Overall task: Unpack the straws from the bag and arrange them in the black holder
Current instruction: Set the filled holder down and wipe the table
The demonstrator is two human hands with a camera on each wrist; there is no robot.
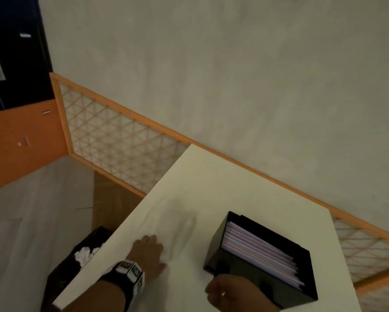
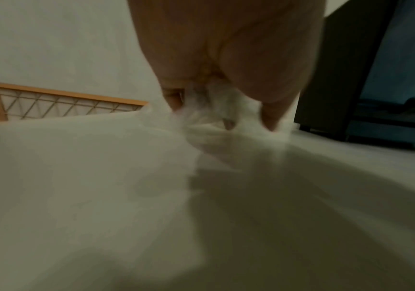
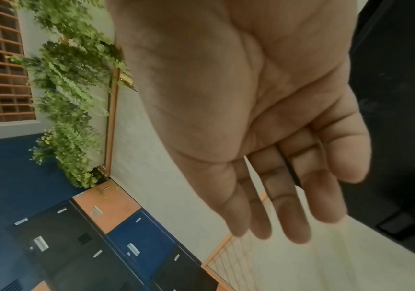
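Straws (image 1: 261,251) lie packed in the holder (image 1: 263,260) on the desk (image 1: 189,188), long axis running away to the right. Right hand (image 1: 231,293) rests at the holder's near end, fingers (image 3: 293,222) straight, nothing held. Left hand (image 1: 149,255) is closed on a limp clear bag (image 2: 216,122), well left of the holder; the bin (image 1: 81,262) beyond the desk edge is nearer that hand.
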